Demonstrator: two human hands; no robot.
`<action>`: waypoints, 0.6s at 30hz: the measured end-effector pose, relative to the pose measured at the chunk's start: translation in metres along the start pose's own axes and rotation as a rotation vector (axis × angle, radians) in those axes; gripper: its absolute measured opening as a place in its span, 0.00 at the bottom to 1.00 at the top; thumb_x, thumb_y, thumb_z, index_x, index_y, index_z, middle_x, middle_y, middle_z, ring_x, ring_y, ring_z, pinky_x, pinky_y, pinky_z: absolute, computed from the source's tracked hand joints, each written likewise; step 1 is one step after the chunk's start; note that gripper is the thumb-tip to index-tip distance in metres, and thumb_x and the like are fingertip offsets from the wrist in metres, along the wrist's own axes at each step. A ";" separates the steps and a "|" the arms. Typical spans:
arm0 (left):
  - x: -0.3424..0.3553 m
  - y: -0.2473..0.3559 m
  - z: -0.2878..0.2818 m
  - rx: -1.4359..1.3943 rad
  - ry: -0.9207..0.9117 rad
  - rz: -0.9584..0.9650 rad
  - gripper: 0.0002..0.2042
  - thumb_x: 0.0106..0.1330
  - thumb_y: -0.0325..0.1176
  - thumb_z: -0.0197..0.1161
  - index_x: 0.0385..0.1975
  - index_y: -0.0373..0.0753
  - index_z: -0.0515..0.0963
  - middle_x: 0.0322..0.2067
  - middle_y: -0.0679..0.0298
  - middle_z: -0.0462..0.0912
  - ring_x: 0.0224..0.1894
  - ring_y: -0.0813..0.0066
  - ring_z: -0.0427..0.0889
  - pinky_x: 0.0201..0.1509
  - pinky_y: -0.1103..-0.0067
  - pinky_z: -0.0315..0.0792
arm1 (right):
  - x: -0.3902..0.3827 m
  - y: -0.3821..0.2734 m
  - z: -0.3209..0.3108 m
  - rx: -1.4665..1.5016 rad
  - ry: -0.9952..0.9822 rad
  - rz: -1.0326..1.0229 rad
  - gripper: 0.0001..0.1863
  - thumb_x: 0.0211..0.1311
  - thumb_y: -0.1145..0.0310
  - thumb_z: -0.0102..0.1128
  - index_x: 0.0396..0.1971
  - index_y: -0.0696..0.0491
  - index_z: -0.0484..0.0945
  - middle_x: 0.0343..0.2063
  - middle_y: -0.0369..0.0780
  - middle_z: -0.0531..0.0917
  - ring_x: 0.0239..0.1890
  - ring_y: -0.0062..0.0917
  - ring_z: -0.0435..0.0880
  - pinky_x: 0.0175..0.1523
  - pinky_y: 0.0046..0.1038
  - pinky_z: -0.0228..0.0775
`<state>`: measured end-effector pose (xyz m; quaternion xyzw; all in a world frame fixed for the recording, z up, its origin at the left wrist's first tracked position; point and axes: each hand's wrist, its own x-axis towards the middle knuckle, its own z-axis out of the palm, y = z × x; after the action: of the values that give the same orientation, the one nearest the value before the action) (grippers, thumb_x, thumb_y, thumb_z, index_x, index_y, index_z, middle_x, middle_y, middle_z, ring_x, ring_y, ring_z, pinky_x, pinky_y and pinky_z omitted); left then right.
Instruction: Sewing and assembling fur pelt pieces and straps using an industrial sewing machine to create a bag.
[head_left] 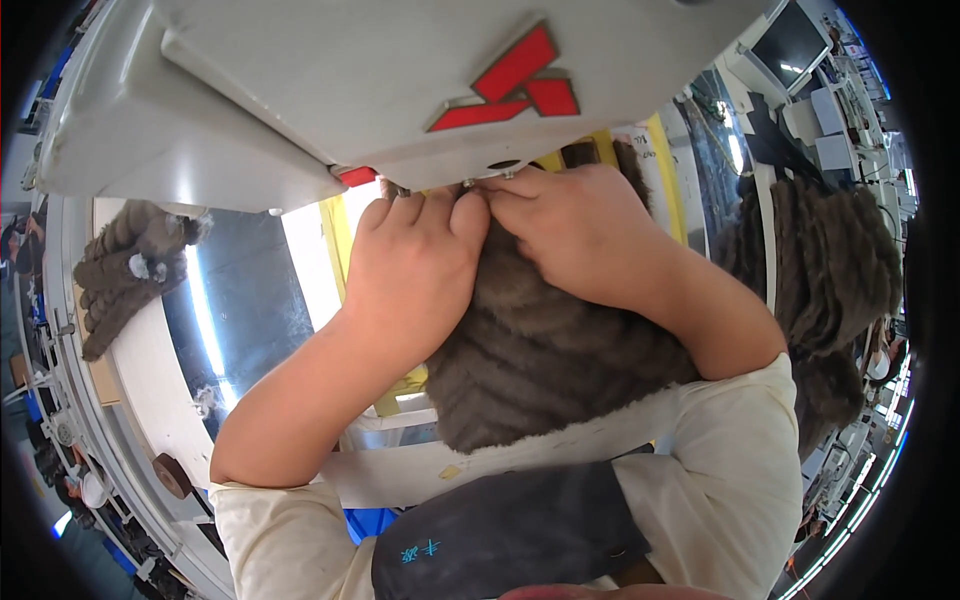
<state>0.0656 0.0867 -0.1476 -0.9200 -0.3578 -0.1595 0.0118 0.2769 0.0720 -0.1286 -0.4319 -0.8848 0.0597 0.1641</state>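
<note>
A grey-brown fur piece (560, 360) with ribbed bands hangs from my hands down over the table's near edge. My left hand (415, 255) is closed on its upper edge, knuckles up, under the head of a large grey machine (330, 90). Close beside it my right hand (580, 230) pinches the same fur, thumb and forefinger near the left thumb. The fingertips of both hands sit right below the machine's lower edge, which hides the spot where they meet. Small metal parts of the machine show just above the fingers.
A bundle of fur strips (135, 270) lies at the left on the white table. More brown fur (835, 265) is piled at the right, beside a dark monitor (790, 45). A yellow frame (668, 180) stands behind my right hand. A brown roll (172, 475) sits at lower left.
</note>
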 end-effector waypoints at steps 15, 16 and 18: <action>-0.004 0.001 -0.001 0.021 0.071 -0.008 0.11 0.58 0.29 0.59 0.41 0.38 0.78 0.48 0.57 0.85 0.42 0.62 0.82 0.43 0.69 0.71 | 0.004 -0.006 0.000 -0.087 -0.071 0.037 0.08 0.64 0.69 0.55 0.36 0.55 0.82 0.37 0.37 0.85 0.34 0.32 0.88 0.30 0.35 0.78; -0.003 0.000 0.001 0.018 0.153 0.021 0.08 0.56 0.29 0.61 0.36 0.40 0.78 0.42 0.60 0.84 0.37 0.65 0.81 0.37 0.70 0.68 | 0.004 -0.006 0.000 -0.087 -0.071 0.038 0.08 0.64 0.69 0.55 0.36 0.55 0.82 0.37 0.37 0.85 0.34 0.32 0.88 0.30 0.35 0.78; -0.003 0.000 0.000 0.016 0.139 0.021 0.08 0.57 0.29 0.60 0.36 0.39 0.78 0.43 0.59 0.84 0.38 0.65 0.81 0.38 0.70 0.69 | 0.004 -0.005 0.001 -0.087 -0.063 0.034 0.08 0.64 0.69 0.56 0.35 0.55 0.83 0.36 0.37 0.85 0.34 0.32 0.88 0.30 0.35 0.78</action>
<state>0.0637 0.0845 -0.1486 -0.9103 -0.3477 -0.2198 0.0457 0.2703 0.0718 -0.1271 -0.4514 -0.8839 0.0374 0.1162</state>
